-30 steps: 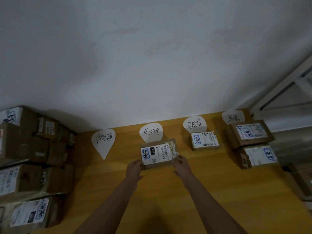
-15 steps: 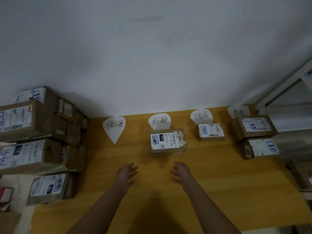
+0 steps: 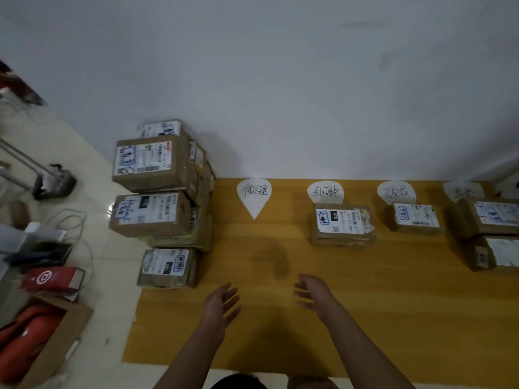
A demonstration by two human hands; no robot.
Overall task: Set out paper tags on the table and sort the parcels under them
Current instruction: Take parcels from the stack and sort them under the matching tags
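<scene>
Cardboard parcels (image 3: 342, 224), teardrop paper tags (image 3: 254, 196), wooden table (image 3: 365, 304), left hand (image 3: 220, 306) and right hand (image 3: 316, 293) spread, empty.

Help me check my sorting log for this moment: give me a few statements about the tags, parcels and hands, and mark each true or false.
1. Four paper tags lie in a row along the wall edge of the table. True.
2. The leftmost tag has a parcel under it. False: no parcel lies below it.
3. Both hands are holding a parcel. False: the left hand and right hand are open and empty above the table.
4. One parcel lies under the second tag. True.
5. A stack of unsorted parcels stands at the table's left end. True.
</scene>
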